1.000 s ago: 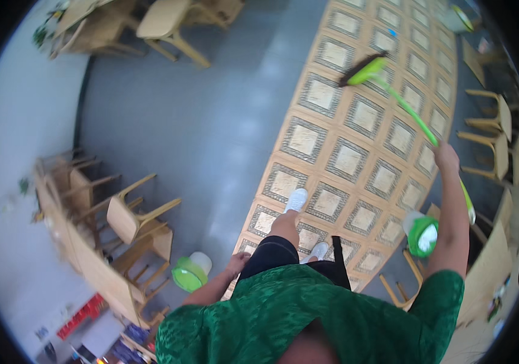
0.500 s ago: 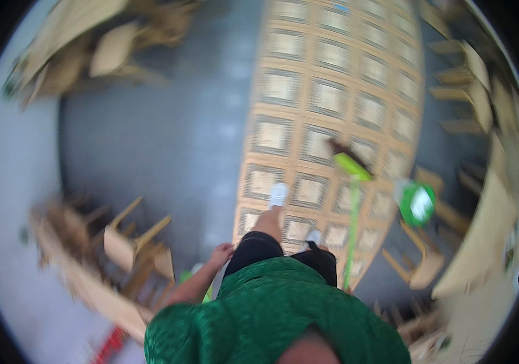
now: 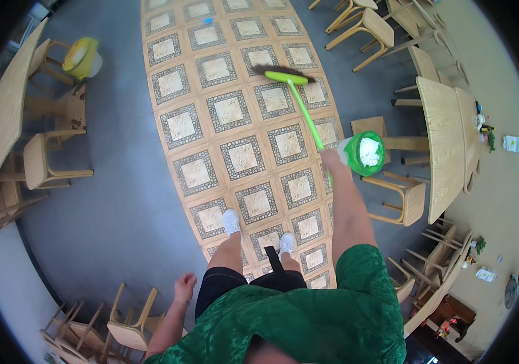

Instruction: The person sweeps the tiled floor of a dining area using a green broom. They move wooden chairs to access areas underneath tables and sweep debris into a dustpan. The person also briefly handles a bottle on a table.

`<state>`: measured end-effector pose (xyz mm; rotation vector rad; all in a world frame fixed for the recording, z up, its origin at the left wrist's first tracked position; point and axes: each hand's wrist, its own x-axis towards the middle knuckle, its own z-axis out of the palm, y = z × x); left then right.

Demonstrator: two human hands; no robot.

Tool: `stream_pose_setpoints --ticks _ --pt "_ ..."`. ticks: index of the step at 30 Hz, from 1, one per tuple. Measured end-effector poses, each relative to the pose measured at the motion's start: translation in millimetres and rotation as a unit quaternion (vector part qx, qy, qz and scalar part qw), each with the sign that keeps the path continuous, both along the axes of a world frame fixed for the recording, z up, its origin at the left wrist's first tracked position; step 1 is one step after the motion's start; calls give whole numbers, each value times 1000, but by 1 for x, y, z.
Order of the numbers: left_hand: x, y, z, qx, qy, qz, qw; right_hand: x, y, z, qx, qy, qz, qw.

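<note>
My right hand (image 3: 330, 159) is closed round the bright green handle of a broom (image 3: 307, 115), with the arm stretched out ahead. The broom's green head with dark brown bristles (image 3: 287, 77) lies out in front on the tiled strip of floor. Close beside my right hand stands a bin (image 3: 365, 153) with a green liner and white waste inside; the hand overlaps its left edge in view. At my left side my left hand (image 3: 185, 287) hangs with its fingers curled in, and nothing shows in it. A small blue scrap (image 3: 208, 20) lies farther up the tiles.
Wooden tables (image 3: 453, 139) and chairs (image 3: 408, 203) line the right side. More chairs (image 3: 44, 161) and a long table (image 3: 20, 100) stand at the left. A yellow-lined bin (image 3: 82, 59) is at the far left. Grey floor (image 3: 114, 200) borders the patterned tiles.
My right arm has come forward into view, and the broom head has swept farther ahead and left. My view has turned right and steadied. My left hand has moved out from my thigh.
</note>
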<state>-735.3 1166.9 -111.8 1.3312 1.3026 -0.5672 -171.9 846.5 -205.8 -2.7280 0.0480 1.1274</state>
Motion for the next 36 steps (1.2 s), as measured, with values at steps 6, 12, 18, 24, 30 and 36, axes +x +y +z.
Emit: stream_pose_setpoints --ticks 6,12,18,24,30,36 --pt "193 40 163 142 -475 -10 869 -174 -71 37 65 -177 -1 982" --pt "257 47 332 -24 -835 116 537 -337 -126 97 -30 77 -35 996" --pt "330 -1 353 -13 -911 321 259 -189 -70 28 -51 51 13 997" --pt "387 -25 364 -60 -836 336 429 102 97 -27 75 -93 49 992" --pt "456 -13 367 -160 -798 235 531 87 19 -6 131 -95 86 983" --pt "519 -13 364 -160 -823 220 498 -81 -122 60 68 57 54 995"
